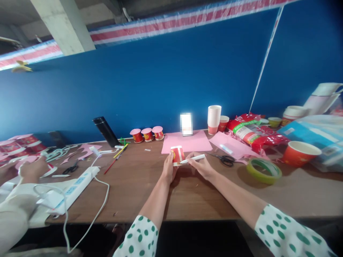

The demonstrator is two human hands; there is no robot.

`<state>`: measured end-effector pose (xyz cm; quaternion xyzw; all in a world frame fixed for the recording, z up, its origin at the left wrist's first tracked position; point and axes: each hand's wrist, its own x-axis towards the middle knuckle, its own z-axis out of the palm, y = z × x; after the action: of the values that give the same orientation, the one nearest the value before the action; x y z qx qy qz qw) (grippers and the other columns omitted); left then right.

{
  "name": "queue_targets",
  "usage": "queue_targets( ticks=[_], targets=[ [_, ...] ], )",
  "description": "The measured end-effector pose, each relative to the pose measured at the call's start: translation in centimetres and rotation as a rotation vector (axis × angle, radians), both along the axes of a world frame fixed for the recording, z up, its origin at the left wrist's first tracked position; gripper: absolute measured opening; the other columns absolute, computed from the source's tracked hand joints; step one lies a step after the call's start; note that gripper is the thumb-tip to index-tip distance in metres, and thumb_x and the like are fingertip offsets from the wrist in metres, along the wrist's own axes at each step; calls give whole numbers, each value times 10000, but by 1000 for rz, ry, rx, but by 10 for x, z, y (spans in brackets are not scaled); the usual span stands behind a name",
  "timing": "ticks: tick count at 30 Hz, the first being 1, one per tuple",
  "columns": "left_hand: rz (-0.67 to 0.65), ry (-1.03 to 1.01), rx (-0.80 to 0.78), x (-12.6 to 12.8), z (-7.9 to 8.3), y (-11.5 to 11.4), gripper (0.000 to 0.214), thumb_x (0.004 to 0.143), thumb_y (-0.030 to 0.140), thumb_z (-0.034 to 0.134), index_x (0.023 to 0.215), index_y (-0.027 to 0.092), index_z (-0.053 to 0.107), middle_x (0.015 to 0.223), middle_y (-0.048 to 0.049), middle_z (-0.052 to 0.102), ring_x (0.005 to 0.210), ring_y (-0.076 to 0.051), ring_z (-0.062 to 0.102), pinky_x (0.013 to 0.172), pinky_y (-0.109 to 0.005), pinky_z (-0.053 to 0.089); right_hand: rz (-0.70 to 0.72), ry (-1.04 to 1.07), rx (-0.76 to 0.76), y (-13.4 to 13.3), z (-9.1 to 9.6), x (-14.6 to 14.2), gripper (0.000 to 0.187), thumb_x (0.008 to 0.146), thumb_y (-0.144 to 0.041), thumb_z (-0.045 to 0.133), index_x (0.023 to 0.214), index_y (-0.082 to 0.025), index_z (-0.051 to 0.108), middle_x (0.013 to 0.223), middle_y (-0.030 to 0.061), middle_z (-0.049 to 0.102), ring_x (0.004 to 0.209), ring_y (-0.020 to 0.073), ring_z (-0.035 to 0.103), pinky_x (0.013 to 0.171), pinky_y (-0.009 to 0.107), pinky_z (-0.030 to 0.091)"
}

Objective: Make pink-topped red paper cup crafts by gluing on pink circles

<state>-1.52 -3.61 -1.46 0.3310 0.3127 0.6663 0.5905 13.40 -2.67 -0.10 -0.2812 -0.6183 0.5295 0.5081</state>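
Observation:
In the middle of the table, my left hand (pixel 168 167) is closed around a red and white paper cup (pixel 178 155). My right hand (pixel 200 165) grips a white marker pen (pixel 193 159), its tip at the cup's right side. Whether the tip touches the cup I cannot tell. Behind my hands lies pink paper (pixel 198 142), with a bright, blurred upright panel (pixel 186 124) at its back. Scissors (pixel 226 160) with black handles rest to the right of my right hand.
Yellow-green tape (pixel 264 171), an orange paper cup (pixel 301 153) and a red package (pixel 252 132) are on the right. Left stand several pink-topped cups (pixel 147 134), a black bottle (pixel 105 131) and a power strip (pixel 77 187) with a looping cord. A co-worker's hand (pixel 33 169) works far left.

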Motion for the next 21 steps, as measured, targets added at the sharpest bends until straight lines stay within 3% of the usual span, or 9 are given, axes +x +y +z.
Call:
queue_targets(
  ticks=[21],
  targets=[
    [-11,29,46,0,-1,0,383,784,490,543,885,126,602,800,-67,650,780,-191,617,786,-353,460,-66,-42,57,-3,5,0,238,755,-405,611,763,-167,603,622,-3,538,546,101,428,480,219,324]
  ],
)
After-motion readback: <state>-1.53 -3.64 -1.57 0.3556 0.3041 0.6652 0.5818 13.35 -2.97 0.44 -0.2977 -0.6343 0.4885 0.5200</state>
